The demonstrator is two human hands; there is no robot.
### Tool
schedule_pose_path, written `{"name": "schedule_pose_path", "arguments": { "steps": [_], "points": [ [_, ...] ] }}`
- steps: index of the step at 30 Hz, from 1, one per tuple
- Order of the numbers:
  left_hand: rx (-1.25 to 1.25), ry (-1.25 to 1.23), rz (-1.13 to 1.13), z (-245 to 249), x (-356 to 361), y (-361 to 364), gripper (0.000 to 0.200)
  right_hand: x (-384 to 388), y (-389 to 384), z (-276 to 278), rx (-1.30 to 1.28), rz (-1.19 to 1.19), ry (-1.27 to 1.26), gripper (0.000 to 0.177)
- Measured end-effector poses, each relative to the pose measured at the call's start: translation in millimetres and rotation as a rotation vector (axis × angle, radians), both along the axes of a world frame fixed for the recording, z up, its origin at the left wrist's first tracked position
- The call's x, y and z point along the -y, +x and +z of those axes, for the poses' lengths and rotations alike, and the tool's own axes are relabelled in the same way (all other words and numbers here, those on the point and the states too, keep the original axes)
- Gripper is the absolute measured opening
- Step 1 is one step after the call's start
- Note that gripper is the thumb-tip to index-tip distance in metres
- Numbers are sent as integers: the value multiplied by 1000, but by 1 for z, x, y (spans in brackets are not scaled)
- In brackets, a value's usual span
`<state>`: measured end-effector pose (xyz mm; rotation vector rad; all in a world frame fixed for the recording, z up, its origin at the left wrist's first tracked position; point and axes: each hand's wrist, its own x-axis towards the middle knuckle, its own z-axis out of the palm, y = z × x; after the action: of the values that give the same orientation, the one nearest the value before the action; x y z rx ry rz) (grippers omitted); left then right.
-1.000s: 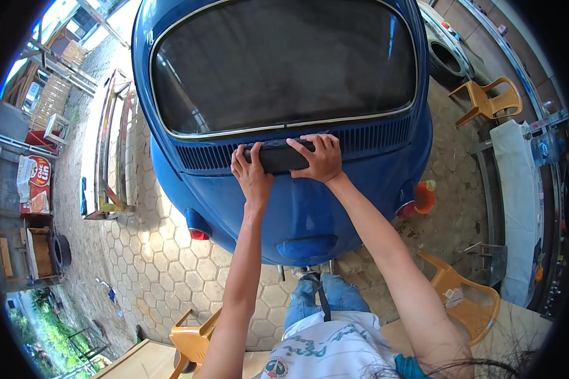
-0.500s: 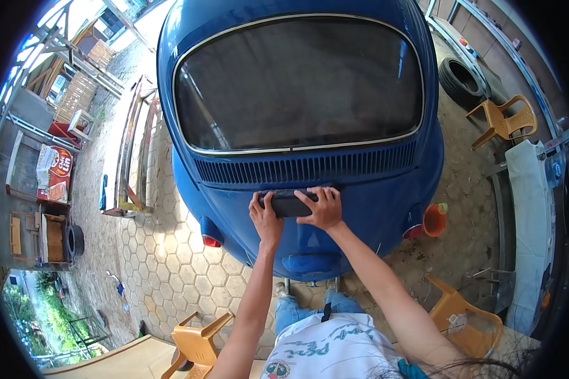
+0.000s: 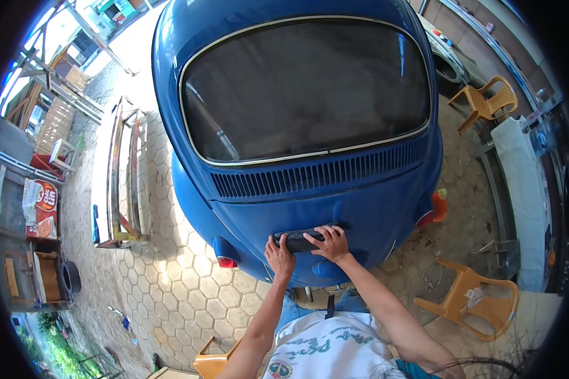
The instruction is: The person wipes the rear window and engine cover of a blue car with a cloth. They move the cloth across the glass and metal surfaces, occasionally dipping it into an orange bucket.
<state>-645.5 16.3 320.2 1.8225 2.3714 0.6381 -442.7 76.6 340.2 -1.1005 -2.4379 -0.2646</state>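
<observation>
A black rectangular block [image 3: 303, 241] is held between my two hands over the rear lid of a blue car [image 3: 253, 218]. My left hand [image 3: 281, 258] grips its left end, fingers curled over the top edge. At the other end, my right hand [image 3: 332, 244] has its fingers along the top and the thumb below. The block overlaps the blue panel in this view, below the row of vent slots [image 3: 322, 172] and the dark rear window [image 3: 306, 88]. What kind of thing the block is I cannot tell.
Red tail lights [image 3: 227, 262] stick out on both sides of the car. At right are an orange bucket [image 3: 439, 207], a yellow-brown plastic chair [image 3: 455, 297] and another chair [image 3: 487, 101]. A long bench [image 3: 115, 183] stands left on the hexagonal paving [image 3: 171, 278].
Both hands have moved down the lid with the block, away from the vent slots. The block appears thinner and more tilted. My view has shifted, so the surroundings sit differently.
</observation>
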Motion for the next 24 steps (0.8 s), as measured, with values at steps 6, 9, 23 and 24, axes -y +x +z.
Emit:
{"name": "schedule_pose_path", "arguments": {
  "steps": [6, 9, 23, 24],
  "points": [
    [137, 241, 0, 73, -86, -91, 78, -81, -93, 88, -13, 22, 100, 93],
    [117, 313, -69, 88, -111, -125, 77, -93, -128, 94, -58, -39, 91, 90],
    [518, -345, 173, -53, 17, -123, 88, 19, -158, -11, 313, 132, -100, 51],
    [499, -270, 147, -49, 6, -132, 88, 10, -165, -5, 299, 115, -62, 51]
  ]
}}
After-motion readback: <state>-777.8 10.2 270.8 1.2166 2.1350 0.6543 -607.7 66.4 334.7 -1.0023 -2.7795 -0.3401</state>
